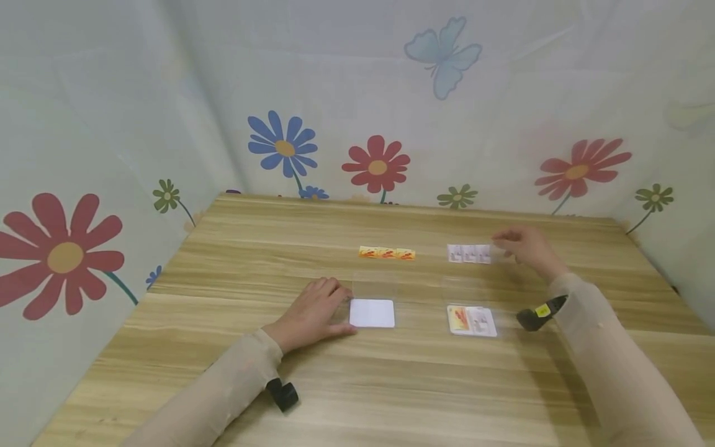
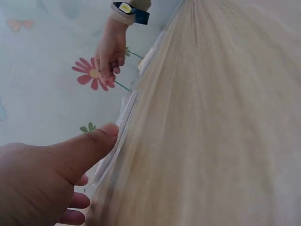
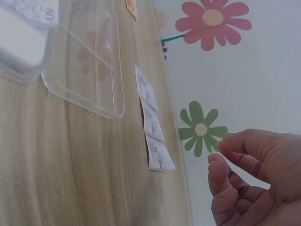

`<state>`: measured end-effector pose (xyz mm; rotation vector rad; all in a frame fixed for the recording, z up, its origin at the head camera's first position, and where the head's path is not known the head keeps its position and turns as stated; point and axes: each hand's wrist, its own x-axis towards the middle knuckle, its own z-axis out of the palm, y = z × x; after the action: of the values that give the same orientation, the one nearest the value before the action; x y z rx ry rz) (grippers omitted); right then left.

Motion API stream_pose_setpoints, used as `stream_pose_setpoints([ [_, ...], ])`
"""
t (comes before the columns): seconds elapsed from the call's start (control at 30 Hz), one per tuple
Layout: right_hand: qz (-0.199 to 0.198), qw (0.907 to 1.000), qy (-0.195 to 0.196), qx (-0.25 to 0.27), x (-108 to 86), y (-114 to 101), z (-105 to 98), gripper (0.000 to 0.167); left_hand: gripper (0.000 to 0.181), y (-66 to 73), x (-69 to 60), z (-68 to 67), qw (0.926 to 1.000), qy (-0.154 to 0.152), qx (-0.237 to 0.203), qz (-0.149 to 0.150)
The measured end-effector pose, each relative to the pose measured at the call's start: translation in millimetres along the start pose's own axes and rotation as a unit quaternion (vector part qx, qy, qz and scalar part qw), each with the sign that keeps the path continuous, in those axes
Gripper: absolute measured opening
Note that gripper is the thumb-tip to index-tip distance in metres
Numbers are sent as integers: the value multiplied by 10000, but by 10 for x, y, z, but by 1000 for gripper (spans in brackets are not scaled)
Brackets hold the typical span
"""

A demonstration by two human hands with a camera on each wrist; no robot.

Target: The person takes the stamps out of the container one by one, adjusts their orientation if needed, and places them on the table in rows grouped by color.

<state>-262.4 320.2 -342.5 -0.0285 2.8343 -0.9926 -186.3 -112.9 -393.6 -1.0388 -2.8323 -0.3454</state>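
Row of three pale, white-and-mauve printed paper packets [image 1: 468,254]: on the back part of the table, behind the right-hand box, set end to end. Edges slightly lifted and overlapping in the right wrist view; whether joined, cannot tell. Right hand [image 1: 525,248] just beside the row's outer end, apart from it, thumb and fingers loosely bent, nothing held.

Second row, three orange-and-yellow packets [image 1: 387,253], lies left of the pale ones, flat, print bright.

Nearer: two clear plastic hinged boxes, lids back. Right-hand box [image 3: 23,75], lid [image 3: 101,109] flat behind it: one orange packet [image 1: 459,319] and one pale packet [image 1: 481,321] show side by side on top; anything beneath, cannot tell. Left-hand box [image 2: 107,162]: only a plain white rectangular insert [image 1: 372,313] shows. Left hand [image 1: 313,313] rests at that box's left side, fingers extended, thumb near the front corner, not gripping.

Progress, my reading: partway. Right-hand box looks stocked; left-hand box shows no packets; six lie outside; both lids remain to be closed.

Around: pale wood-grain table [image 1: 346,385], white flower-printed cloth [image 1: 335,62].
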Motion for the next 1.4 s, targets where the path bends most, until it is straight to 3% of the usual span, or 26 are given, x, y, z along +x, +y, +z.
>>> stream_pose_setpoints([
  [0.4,-340,9993,179,25,-164,-145,5,39,60,100,19,-85,9972,564,337,353],
  [0.7,-716,9968,206,295,-305,-189,49,33,60,283,128,-151,9970,620,139,440],
  [0.9,-834,9957,272,299,-383,-195,94,32,56,399,234,-187,9941,816,41,708],
  [1.17,-847,9950,269,450,-526,-249,124,30,57,517,368,-175,9921,876,-89,898],
  [1.4,-1170,9919,250,422,-584,-270,160,25,55,615,461,-139,9921,881,-152,878],
])
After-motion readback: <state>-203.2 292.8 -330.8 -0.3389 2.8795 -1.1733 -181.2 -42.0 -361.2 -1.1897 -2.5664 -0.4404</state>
